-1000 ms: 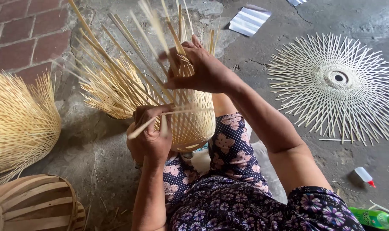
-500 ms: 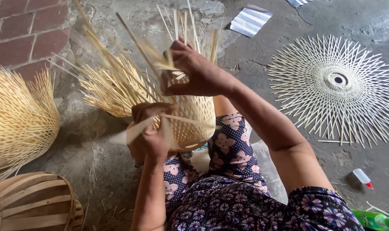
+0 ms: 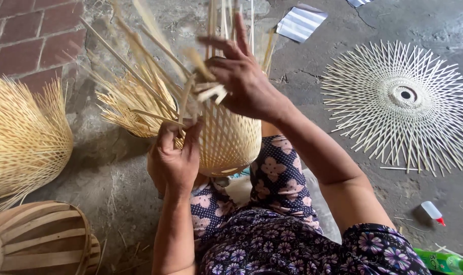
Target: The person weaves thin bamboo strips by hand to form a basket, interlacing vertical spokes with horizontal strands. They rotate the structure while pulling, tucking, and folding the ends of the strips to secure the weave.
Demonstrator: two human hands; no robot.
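A half-woven bamboo basket [image 3: 226, 140] rests on my lap, its loose strips [image 3: 135, 91] fanning up and to the left. My left hand [image 3: 174, 155] grips the basket's rim at the near left, fingers pinching strips. My right hand [image 3: 239, 74] is above the rim, fingers bent around a few pale strip ends, partly blurred by motion. The basket's far side is hidden behind my right hand.
A flat round woven bamboo mat [image 3: 402, 102] lies on the concrete at right. Another unfinished basket [image 3: 23, 137] sits at left, a wooden slatted frame [image 3: 40, 239] at lower left. A striped paper [image 3: 301, 23] lies at top, a small red-tipped bottle [image 3: 432, 211] and a green bottle [image 3: 447, 262] at lower right.
My right hand has shifted along the rim, bending strip ends over. The left hand has kept its hold on the rim while the strips swung.
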